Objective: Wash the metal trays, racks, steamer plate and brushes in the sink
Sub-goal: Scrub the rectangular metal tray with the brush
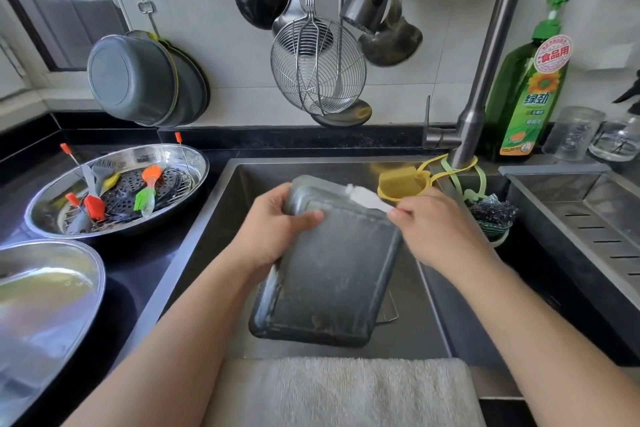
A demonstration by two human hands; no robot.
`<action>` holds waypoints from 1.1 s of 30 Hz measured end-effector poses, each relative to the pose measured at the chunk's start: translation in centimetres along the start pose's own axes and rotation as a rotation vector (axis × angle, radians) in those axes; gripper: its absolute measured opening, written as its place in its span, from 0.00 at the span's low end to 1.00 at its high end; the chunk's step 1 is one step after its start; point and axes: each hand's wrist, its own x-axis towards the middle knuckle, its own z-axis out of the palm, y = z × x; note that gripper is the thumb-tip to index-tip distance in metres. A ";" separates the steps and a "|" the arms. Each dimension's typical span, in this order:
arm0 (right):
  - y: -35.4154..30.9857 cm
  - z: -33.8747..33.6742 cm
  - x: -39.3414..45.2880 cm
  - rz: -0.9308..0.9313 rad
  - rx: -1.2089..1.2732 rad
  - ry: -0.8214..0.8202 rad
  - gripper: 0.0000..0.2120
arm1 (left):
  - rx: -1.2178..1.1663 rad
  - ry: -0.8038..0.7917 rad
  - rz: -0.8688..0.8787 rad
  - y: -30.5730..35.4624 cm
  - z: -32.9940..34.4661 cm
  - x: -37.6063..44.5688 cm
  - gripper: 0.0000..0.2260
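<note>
Over the sink (pixel 214 236), I hold a dark metal tray (pixel 332 274) upside down and tilted, its near end low in the basin, so the soiled underside faces me for scrubbing. My left hand (pixel 277 229) curls round the tray's far left corner, thumb pressed on the upturned base, to steady it against the strokes. My right hand (pixel 436 229) pinches the handle of a pale brush (pixel 363 198), whose blurred head lies on the tray's far edge. Under the tray's near right corner something metal peeks out; I cannot tell what it is. Beyond the tray, a yellow sponge holder (pixel 401 184) hangs from the tap (pixel 485 55), within reach of the brush hand, and a green bottle of dish soap (pixel 530 94) stands further right. Left of the tray, on the black counter, a round steel basin (pixel 173 156) holds the perforated steamer plate (pixel 135 189) and coloured silicone brushes (pixel 147 192), apparently waiting their turn. Nearer me than the tray, a towel (pixel 346 388) drapes the sink's front edge, likely to catch drips.
</note>
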 end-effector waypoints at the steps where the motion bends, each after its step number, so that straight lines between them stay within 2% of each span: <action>1: 1.3 -0.6 0.2 0.057 -0.011 -0.028 0.15 | -0.043 0.031 0.002 0.2 -0.6 0.1 0.11; 4: 3.1 -1.5 0.3 0.120 -0.036 -0.034 0.16 | -0.085 0.037 0.000 0.4 -1.4 0.1 0.12; 8: -0.7 0.0 -0.3 -0.037 0.022 -0.050 0.16 | 0.063 -0.067 0.001 -0.3 0.1 0.2 0.12; 11: -2.8 1.0 -0.7 -0.141 0.054 0.051 0.16 | 0.131 -0.103 0.012 -0.7 0.6 0.1 0.12; 13: -2.5 1.0 -0.6 -0.143 0.071 0.070 0.16 | 0.113 -0.075 0.044 -0.5 0.5 -0.1 0.12; 16: -0.1 0.4 -0.1 -0.042 0.064 0.045 0.16 | -0.008 0.028 0.107 0.2 -0.5 -0.1 0.10; 20: 2.7 -0.1 0.7 0.063 0.107 0.118 0.19 | -0.151 0.112 0.117 0.6 -1.8 0.2 0.07; 22: 2.3 0.1 0.7 0.034 0.161 0.121 0.19 | -0.198 0.139 0.097 0.4 -2.0 0.4 0.12; 23: 1.9 0.3 0.5 0.025 0.190 0.111 0.19 | -0.215 0.157 0.089 0.4 -2.1 0.5 0.13; 26: 1.4 0.9 0.2 0.052 0.291 0.031 0.20 | -0.261 0.240 0.091 0.4 -2.3 0.8 0.07; 29: 1.2 1.6 0.0 0.072 0.260 -0.088 0.21 | -0.338 0.324 0.078 0.6 -2.9 1.0 0.08; 31: 0.8 1.8 -0.1 0.078 0.241 -0.081 0.22 | -0.342 0.291 0.061 0.6 -3.0 1.1 0.10; 33: 0.6 1.5 0.0 0.093 0.271 0.018 0.23 | -0.288 0.206 0.055 0.4 -2.3 1.0 0.10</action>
